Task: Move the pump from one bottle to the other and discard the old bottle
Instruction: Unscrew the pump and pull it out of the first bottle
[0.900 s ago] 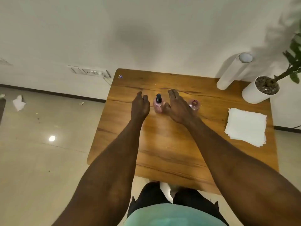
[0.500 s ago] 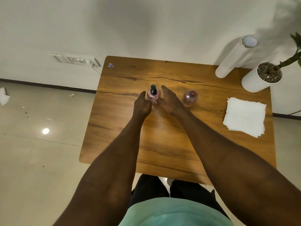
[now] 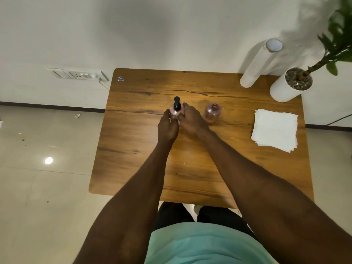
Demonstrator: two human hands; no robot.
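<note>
At the table's (image 3: 133, 168) middle, my left hand (image 3: 167, 128) and right hand (image 3: 191, 121) close around the pink bottle (image 3: 176, 113), black pump (image 3: 176, 103) on top. First step: unscrewing it (second bottle (image 3: 211, 113) stands open alongside). Next calls for twisting the collar.

- No readable text, brand, number or sign anywhere in frame.
- Small blue-white sticker (image 3: 120, 79) on the wooden table (image 3: 137, 134), upper-left corner of the tabletop: some print on it, too small and blurred to read.
- Pump bottle (image 3: 176, 112) at frame centre, held between both hands: no legible label on the part that shows.
- Open bottle (image 3: 211, 114) just right of centre: no legible label.
- Wall socket panel (image 3: 80, 74), upper left of frame: no markings can be made out.
</note>
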